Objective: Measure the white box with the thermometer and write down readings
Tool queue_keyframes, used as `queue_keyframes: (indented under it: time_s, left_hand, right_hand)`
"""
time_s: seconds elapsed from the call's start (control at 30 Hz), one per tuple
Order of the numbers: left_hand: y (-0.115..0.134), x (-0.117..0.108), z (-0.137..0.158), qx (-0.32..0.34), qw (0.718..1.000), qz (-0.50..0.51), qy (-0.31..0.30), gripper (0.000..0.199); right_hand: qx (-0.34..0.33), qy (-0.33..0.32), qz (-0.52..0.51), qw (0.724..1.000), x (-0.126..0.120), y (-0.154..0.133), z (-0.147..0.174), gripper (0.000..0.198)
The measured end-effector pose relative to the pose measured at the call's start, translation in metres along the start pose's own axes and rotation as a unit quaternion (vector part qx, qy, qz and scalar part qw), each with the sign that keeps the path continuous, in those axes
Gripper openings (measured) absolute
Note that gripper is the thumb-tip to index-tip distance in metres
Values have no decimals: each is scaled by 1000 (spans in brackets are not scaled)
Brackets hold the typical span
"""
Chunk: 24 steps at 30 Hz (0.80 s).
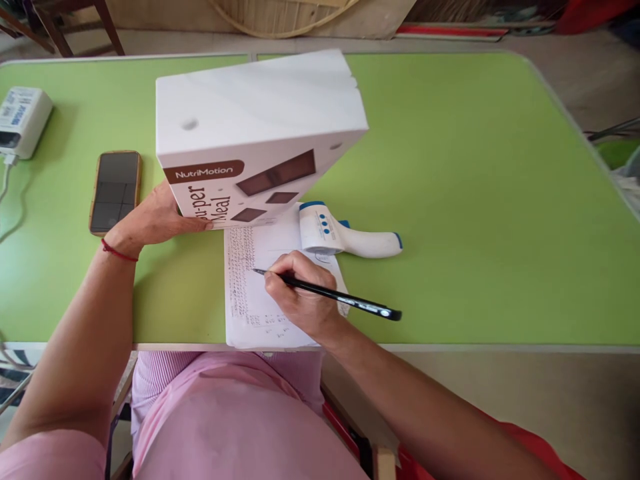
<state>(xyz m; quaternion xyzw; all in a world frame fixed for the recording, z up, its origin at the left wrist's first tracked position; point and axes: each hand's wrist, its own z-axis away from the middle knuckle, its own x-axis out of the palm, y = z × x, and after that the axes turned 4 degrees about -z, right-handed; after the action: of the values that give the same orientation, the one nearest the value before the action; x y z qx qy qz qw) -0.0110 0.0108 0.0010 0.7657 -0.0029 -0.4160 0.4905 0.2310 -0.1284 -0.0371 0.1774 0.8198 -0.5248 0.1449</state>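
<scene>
My left hand point(163, 217) grips the near lower edge of a white NutriMotion box point(260, 107), its thumb along the bottom of the printed face and its other fingers hidden. In my right hand point(303, 297) is a black pen point(350, 301), pinched between thumb and fingers, with the tip at the handwriting on a sheet of paper point(270, 293). Rows of small writing fill the left side of the paper. A white and blue infrared thermometer point(345, 233) lies across the paper's upper right part, just beyond my right hand.
A phone in a brown case point(116, 192) lies left of the box on the green table point(480, 200). At the far left stands a white device point(23, 120) with a cable plugged in. A wooden chair point(80, 27) is behind the table.
</scene>
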Motion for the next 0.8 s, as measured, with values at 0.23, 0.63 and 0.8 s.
queue_keyframes:
  time_s: [0.23,0.63,0.8]
  left_hand:
    - [-2,-1,0,15,1000,-11,-1,58]
    - [3,-1,2,-4,1000,3,-1,56]
    - [3,-1,1,-7,1000,-3,1,59]
  right_hand:
    - [-17,25,1,1000,-2,0,-2,19]
    - [-20,11,22,999,-1,0,-3,20]
    - [-22,7,18,1000,-2,1,-2,20]
